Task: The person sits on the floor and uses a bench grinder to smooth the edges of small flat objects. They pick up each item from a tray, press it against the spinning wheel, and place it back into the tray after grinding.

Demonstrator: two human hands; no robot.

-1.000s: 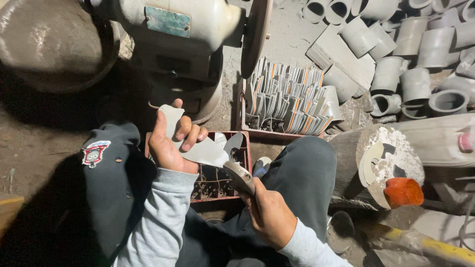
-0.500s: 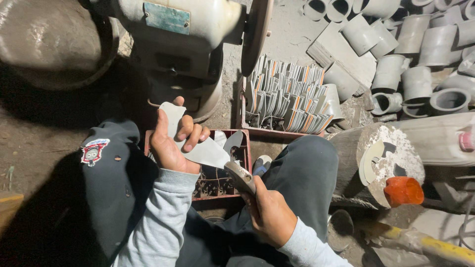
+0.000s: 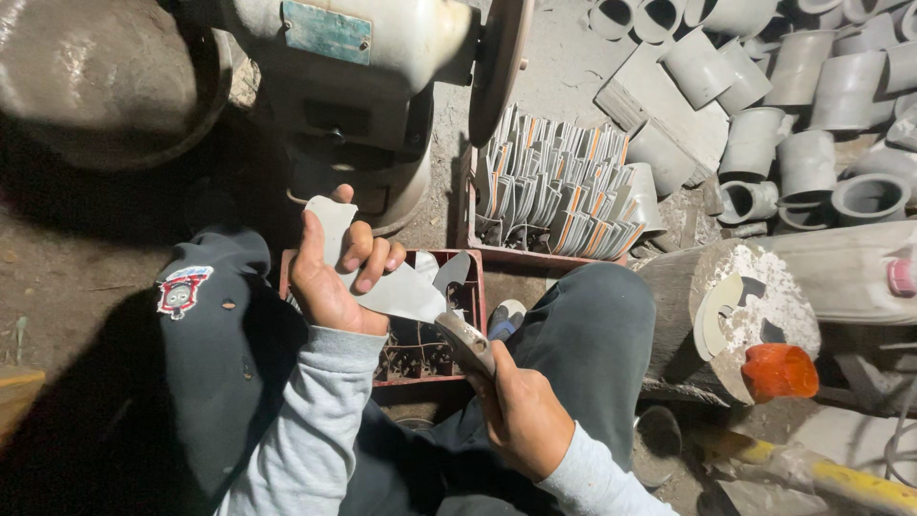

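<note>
A pale grey curved plastic blank is gripped in the left hand, fingers wrapped over its upper end, so that its pointed lower end reaches down to the right hand. The right hand is closed round the handle of a knife-like tool, whose tip meets the blank's lower edge. Compared with the earlier views, the blank has been turned only slightly and the tool has been kept at the same edge, so the trimming of that edge appears to be continuing rather than finished.

Just beneath both hands a red crate is seen, holding dark small parts. Beyond the hands, a second crate of upright grey pieces with orange edges is stood on the floor. Above the left hand a bench grinder with its wheel is placed. Well to the right of the hands, grey pipe sockets are scattered, and a wooden block with an orange object lies near the right hand's side.
</note>
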